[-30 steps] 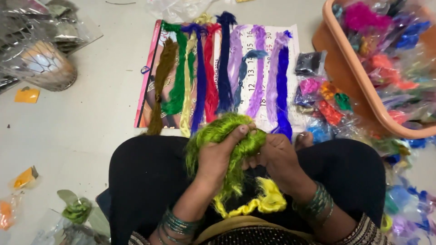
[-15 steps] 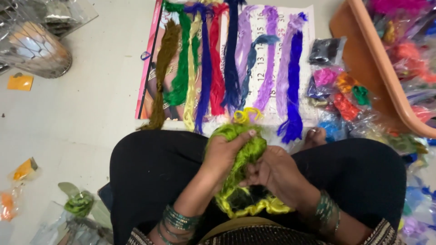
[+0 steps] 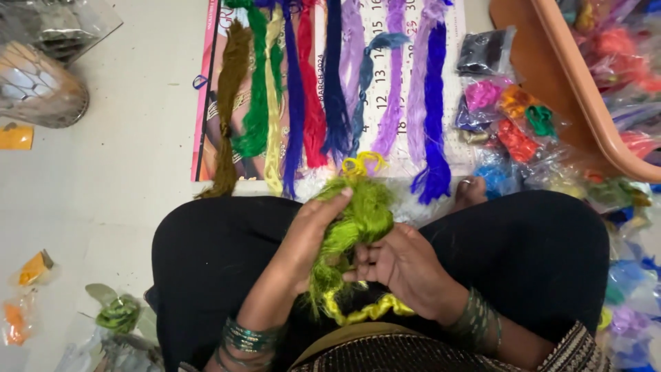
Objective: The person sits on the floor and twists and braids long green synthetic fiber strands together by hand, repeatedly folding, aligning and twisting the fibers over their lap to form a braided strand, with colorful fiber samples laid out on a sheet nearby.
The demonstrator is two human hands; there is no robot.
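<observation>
Lime-green thread bundle [image 3: 354,224] is lying in the person's lap, between both hands, above the black-clad knees. The left hand [image 3: 313,238] is wrapping around the bundle from the left, its thumb pressing on the top of the skein, so its grip is clamped on the green strands. The right hand [image 3: 403,265] is pinching the same bundle from the right, its fingers [image 3: 361,260] curling into the threads (the fingertips are partly buried in them), so that grip is closed on the bundle too. A yellow thread loop [image 3: 365,311] is curving under the hands against the lap, and a smaller yellow curl [image 3: 361,164] is sticking out at the bundle's far end. Green bangles [image 3: 244,339] are sitting on the left wrist, and more bangles [image 3: 475,322] on the right wrist.

On the floor ahead, a calendar sheet [image 3: 385,83] is carrying a row of thread skeins laid side by side: brown [image 3: 231,103], green [image 3: 256,89], red [image 3: 311,89], purple [image 3: 396,89] and deep blue [image 3: 435,117] among them. To the right, small clear packets of coloured thread [image 3: 516,117] are lying beside an orange plastic tub [image 3: 585,89]. At the far left, a shiny wrapped bundle [image 3: 38,83] is resting on the floor [image 3: 124,158].
</observation>
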